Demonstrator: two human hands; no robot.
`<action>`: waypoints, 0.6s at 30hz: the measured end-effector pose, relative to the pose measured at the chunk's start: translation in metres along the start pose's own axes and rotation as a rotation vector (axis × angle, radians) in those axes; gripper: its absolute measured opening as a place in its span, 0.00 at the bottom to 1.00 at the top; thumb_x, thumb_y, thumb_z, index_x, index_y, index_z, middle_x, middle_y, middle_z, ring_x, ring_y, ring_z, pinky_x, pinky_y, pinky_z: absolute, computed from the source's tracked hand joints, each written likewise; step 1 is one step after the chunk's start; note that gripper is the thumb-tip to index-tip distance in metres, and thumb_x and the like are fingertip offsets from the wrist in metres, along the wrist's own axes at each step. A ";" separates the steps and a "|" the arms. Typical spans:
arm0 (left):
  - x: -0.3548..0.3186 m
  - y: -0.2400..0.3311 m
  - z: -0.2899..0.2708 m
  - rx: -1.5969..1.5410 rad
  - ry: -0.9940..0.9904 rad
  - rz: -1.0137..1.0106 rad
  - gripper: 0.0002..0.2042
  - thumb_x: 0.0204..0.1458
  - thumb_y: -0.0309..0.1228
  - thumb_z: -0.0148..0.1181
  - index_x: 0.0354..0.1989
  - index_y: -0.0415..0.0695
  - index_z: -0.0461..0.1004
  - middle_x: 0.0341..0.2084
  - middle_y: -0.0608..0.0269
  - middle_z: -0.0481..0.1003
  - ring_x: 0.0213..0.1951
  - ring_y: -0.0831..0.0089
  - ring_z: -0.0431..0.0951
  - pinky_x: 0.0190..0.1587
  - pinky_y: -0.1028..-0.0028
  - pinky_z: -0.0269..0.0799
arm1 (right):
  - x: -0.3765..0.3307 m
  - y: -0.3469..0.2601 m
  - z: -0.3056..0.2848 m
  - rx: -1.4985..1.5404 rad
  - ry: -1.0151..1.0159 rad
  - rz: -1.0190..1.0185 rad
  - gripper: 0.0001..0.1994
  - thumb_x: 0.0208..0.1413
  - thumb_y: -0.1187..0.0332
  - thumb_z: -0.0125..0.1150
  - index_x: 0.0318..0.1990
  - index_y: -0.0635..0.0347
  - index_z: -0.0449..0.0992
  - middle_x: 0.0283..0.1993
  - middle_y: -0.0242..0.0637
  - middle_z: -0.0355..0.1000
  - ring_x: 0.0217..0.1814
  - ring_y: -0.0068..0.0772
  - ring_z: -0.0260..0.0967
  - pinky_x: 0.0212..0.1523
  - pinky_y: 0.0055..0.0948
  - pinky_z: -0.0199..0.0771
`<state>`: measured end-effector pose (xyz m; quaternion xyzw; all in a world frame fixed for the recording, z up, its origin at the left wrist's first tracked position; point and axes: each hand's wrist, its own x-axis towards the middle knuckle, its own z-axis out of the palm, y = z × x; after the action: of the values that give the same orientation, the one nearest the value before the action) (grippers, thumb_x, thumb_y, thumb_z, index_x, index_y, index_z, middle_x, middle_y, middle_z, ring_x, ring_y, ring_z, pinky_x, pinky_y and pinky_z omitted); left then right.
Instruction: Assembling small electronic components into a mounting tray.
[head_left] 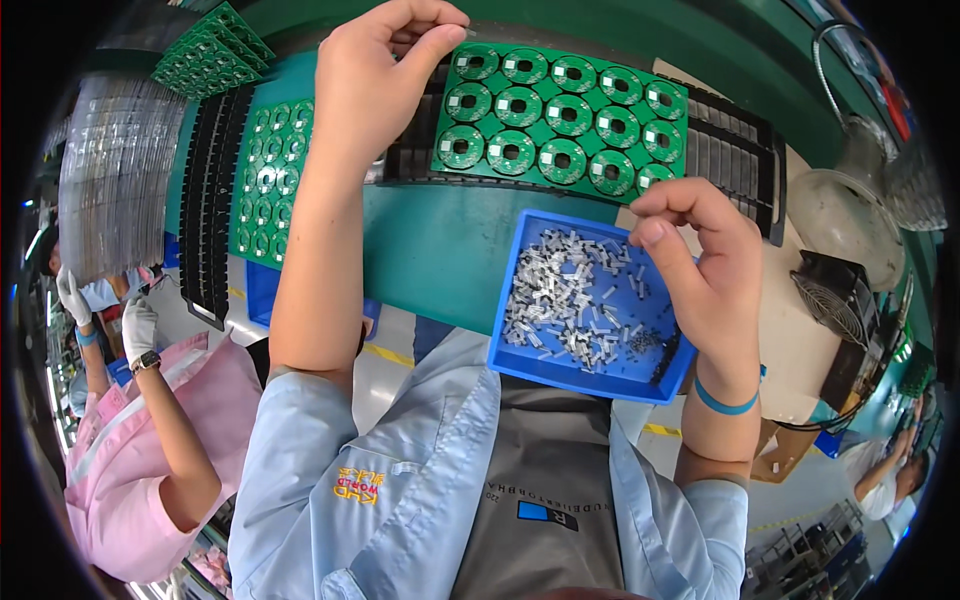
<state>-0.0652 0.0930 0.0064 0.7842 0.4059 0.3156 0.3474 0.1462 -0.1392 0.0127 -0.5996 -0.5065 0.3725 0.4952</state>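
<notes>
A green circuit board panel (590,95) with rows of round sections lies on a black ribbed rail ahead of me. Each round section has a dark hole, and many carry a white square. My left hand (385,75) is at the panel's far left corner, thumb and forefinger pinched together; anything between them is too small to name. At the near right corner is my right hand (705,265), thumb and forefinger bent close together over the edge of a blue tray (595,384). What its fingertips may hold cannot be made out. Small clear and white tubular parts (560,290) fill much of the tray.
Another green panel (270,180) lies to the left beside black slotted rails (212,200). Beyond are stacked boards (213,55) and a pile of clear trays (115,180). A black fan (835,300) stands at the right. A co-worker in pink (160,430) with white gloves is at my left.
</notes>
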 end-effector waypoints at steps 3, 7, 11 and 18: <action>0.011 -0.022 0.001 0.131 -0.031 -0.002 0.10 0.53 0.23 0.67 0.43 0.37 0.83 0.35 0.57 0.83 0.31 0.68 0.78 0.38 0.72 0.74 | 0.000 0.003 0.002 -0.052 -0.001 -0.021 0.06 0.59 0.80 0.63 0.43 0.67 0.79 0.38 0.36 0.77 0.36 0.25 0.71 0.42 0.21 0.71; 0.014 -0.036 0.006 0.157 0.005 0.058 0.04 0.53 0.21 0.67 0.35 0.36 0.84 0.22 0.65 0.81 0.21 0.74 0.71 0.29 0.75 0.68 | 0.001 0.009 0.004 -0.060 0.043 -0.086 0.07 0.55 0.81 0.67 0.41 0.66 0.81 0.34 0.34 0.78 0.32 0.26 0.68 0.37 0.22 0.71; 0.014 -0.035 0.007 0.208 -0.012 0.132 0.03 0.52 0.21 0.66 0.34 0.36 0.84 0.24 0.65 0.82 0.23 0.73 0.72 0.31 0.75 0.69 | 0.001 0.009 0.003 -0.082 0.028 -0.085 0.07 0.55 0.81 0.67 0.41 0.66 0.81 0.34 0.35 0.78 0.32 0.27 0.68 0.38 0.22 0.71; 0.015 -0.040 0.006 0.200 -0.036 0.130 0.04 0.52 0.21 0.67 0.35 0.36 0.84 0.25 0.64 0.83 0.24 0.71 0.74 0.32 0.74 0.71 | 0.001 0.008 0.005 -0.050 0.041 -0.055 0.07 0.54 0.81 0.67 0.41 0.67 0.81 0.34 0.36 0.78 0.32 0.28 0.68 0.38 0.23 0.71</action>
<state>-0.0702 0.1217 -0.0255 0.8451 0.3773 0.2814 0.2535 0.1436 -0.1374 0.0034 -0.6050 -0.5218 0.3336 0.5004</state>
